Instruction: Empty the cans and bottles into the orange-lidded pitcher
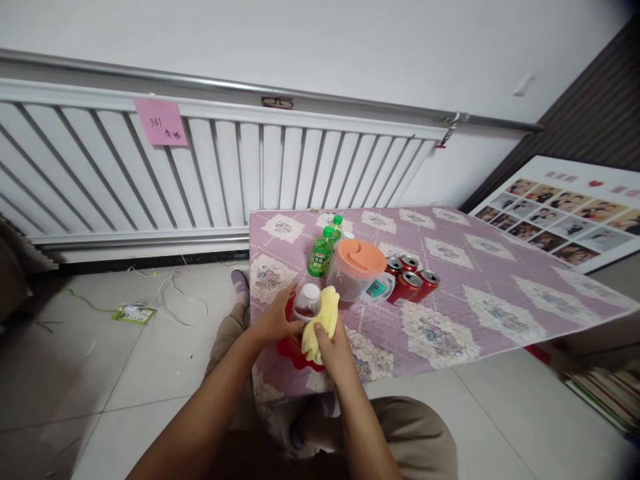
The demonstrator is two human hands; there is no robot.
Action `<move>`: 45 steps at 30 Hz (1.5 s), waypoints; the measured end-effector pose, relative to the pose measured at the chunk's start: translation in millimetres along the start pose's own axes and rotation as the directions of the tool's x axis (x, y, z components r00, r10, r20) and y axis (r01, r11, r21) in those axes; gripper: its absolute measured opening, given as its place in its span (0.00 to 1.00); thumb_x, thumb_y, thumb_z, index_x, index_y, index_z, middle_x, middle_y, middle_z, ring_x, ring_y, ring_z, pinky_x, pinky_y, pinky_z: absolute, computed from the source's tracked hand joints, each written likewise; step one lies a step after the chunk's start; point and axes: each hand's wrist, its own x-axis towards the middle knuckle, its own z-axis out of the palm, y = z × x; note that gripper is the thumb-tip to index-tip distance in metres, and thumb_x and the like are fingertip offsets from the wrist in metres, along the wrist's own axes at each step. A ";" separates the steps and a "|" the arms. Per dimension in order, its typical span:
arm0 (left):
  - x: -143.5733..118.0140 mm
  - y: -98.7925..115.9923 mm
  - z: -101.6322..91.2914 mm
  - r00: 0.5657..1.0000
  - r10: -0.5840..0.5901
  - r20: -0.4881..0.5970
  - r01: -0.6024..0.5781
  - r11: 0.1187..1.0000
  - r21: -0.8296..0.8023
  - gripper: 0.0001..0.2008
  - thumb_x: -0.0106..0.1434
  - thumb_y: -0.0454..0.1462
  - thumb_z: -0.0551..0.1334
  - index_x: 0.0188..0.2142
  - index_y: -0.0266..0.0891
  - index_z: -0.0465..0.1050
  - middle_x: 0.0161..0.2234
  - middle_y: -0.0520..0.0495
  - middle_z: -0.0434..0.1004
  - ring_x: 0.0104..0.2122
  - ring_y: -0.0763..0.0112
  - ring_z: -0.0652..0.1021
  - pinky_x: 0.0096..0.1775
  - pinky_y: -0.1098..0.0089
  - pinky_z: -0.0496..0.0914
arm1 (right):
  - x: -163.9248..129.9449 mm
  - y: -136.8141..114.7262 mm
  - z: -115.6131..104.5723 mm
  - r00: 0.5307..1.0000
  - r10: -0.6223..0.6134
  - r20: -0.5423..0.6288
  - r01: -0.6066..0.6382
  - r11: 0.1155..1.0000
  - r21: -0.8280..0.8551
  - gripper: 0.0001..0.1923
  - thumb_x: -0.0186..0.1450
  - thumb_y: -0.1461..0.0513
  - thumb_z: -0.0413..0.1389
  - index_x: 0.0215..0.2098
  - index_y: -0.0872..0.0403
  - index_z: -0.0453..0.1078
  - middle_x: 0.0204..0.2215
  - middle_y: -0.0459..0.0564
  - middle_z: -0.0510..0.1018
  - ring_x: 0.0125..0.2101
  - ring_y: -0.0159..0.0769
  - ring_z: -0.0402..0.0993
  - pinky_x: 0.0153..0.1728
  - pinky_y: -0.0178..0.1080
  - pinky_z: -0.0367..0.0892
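Note:
A clear plastic jar with a white cap [307, 303] stands in a red scalloped dish [301, 363] at the near left corner of the cloth-covered table. My left hand [277, 321] is closed round the jar's left side, thumb at its front. In my right hand [336, 352] is a bunched yellow cloth [324, 319], pressed against the jar's right side. Behind them stands a clear pitcher with an orange lid [361, 259]. Close to the pitcher is a green-capped bottle [320, 252], with a second green-capped bottle [337, 227] behind it. The jar's lower part is mostly hidden.
Several red drink cans [411, 285] are grouped right of the pitcher. A purple patterned tablecloth [480, 267] covers the table. Beyond it runs a white radiator [300, 160]. On the floor at left lies a green power strip [134, 313] with loose cables. A photo board [565, 213] leans at right.

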 end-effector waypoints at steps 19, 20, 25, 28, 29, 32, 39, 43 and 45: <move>-3.0 -6.0 28.2 0.974 0.057 -0.218 -0.037 0.995 0.095 0.36 0.54 0.37 0.72 0.60 0.39 0.63 0.57 0.38 0.71 0.57 0.53 0.73 0.60 0.52 0.66 | 4.7 -17.0 -13.6 0.999 -0.030 -0.020 0.030 1.000 -0.009 0.33 0.64 0.50 0.54 0.64 0.56 0.62 0.51 0.59 0.77 0.49 0.49 0.75 0.51 0.51 0.71; -3.1 -5.4 29.1 0.974 0.057 -0.219 -0.035 0.994 0.102 0.36 0.53 0.37 0.72 0.60 0.39 0.63 0.57 0.37 0.72 0.56 0.53 0.74 0.60 0.52 0.67 | 6.0 -24.5 -15.7 0.996 -0.068 -0.053 0.067 0.998 -0.018 0.33 0.65 0.50 0.54 0.65 0.54 0.61 0.53 0.58 0.76 0.51 0.49 0.74 0.52 0.52 0.70; -3.5 -7.0 33.1 0.975 0.040 -0.220 -0.018 0.995 0.100 0.37 0.53 0.33 0.71 0.61 0.37 0.62 0.56 0.36 0.71 0.54 0.53 0.75 0.57 0.53 0.69 | 15.2 -54.2 -5.5 0.938 -0.337 -0.081 0.321 0.934 -0.158 0.33 0.64 0.54 0.56 0.66 0.53 0.59 0.61 0.61 0.68 0.62 0.51 0.63 0.62 0.56 0.60; -2.6 -8.8 32.1 0.977 0.040 -0.211 -0.026 0.997 0.069 0.36 0.51 0.33 0.72 0.60 0.39 0.63 0.56 0.38 0.72 0.55 0.53 0.74 0.59 0.53 0.67 | 19.0 -50.4 7.7 0.932 -0.359 -0.042 0.342 0.914 -0.217 0.36 0.61 0.58 0.56 0.67 0.55 0.57 0.63 0.63 0.65 0.65 0.52 0.60 0.65 0.57 0.57; -2.4 -8.9 31.4 0.978 0.028 -0.209 -0.016 0.998 0.058 0.36 0.51 0.34 0.72 0.59 0.38 0.64 0.55 0.38 0.73 0.54 0.53 0.74 0.58 0.53 0.68 | 19.5 -46.8 9.9 0.936 -0.349 -0.036 0.334 0.917 -0.220 0.36 0.61 0.59 0.56 0.67 0.56 0.57 0.63 0.63 0.65 0.64 0.51 0.60 0.65 0.57 0.57; -2.0 -7.7 29.3 0.979 -0.008 -0.202 0.017 0.999 0.041 0.37 0.51 0.35 0.72 0.59 0.38 0.64 0.54 0.38 0.74 0.51 0.54 0.77 0.55 0.55 0.70 | 17.8 -36.7 5.3 0.950 -0.310 -0.024 0.301 0.936 -0.181 0.34 0.62 0.59 0.54 0.66 0.55 0.59 0.60 0.62 0.69 0.62 0.50 0.64 0.63 0.54 0.60; -2.9 -5.3 28.9 0.967 -0.018 -0.255 0.031 0.998 0.049 0.37 0.49 0.34 0.72 0.59 0.40 0.63 0.58 0.40 0.71 0.59 0.53 0.72 0.62 0.53 0.64 | 1.9 -24.0 -54.7 0.977 -0.039 -0.208 0.003 0.986 -0.169 0.37 0.59 0.52 0.58 0.63 0.57 0.61 0.53 0.62 0.77 0.48 0.52 0.76 0.51 0.54 0.71; -1.6 -4.6 27.5 0.973 -0.087 -0.214 0.076 0.995 -0.056 0.36 0.50 0.35 0.71 0.58 0.40 0.62 0.56 0.40 0.71 0.55 0.56 0.75 0.58 0.55 0.70 | -3.9 -10.9 -78.6 0.973 0.003 -0.230 -0.035 0.990 -0.136 0.34 0.60 0.50 0.59 0.61 0.54 0.64 0.48 0.57 0.80 0.44 0.50 0.78 0.46 0.51 0.72; -0.2 -0.1 26.2 0.975 -0.113 -0.192 0.095 0.990 -0.102 0.36 0.50 0.34 0.71 0.58 0.40 0.62 0.54 0.40 0.73 0.52 0.58 0.77 0.55 0.56 0.72 | -5.9 -7.1 -78.8 0.982 0.020 -0.186 -0.036 0.996 -0.081 0.34 0.61 0.50 0.58 0.62 0.54 0.63 0.47 0.56 0.80 0.43 0.48 0.78 0.46 0.50 0.73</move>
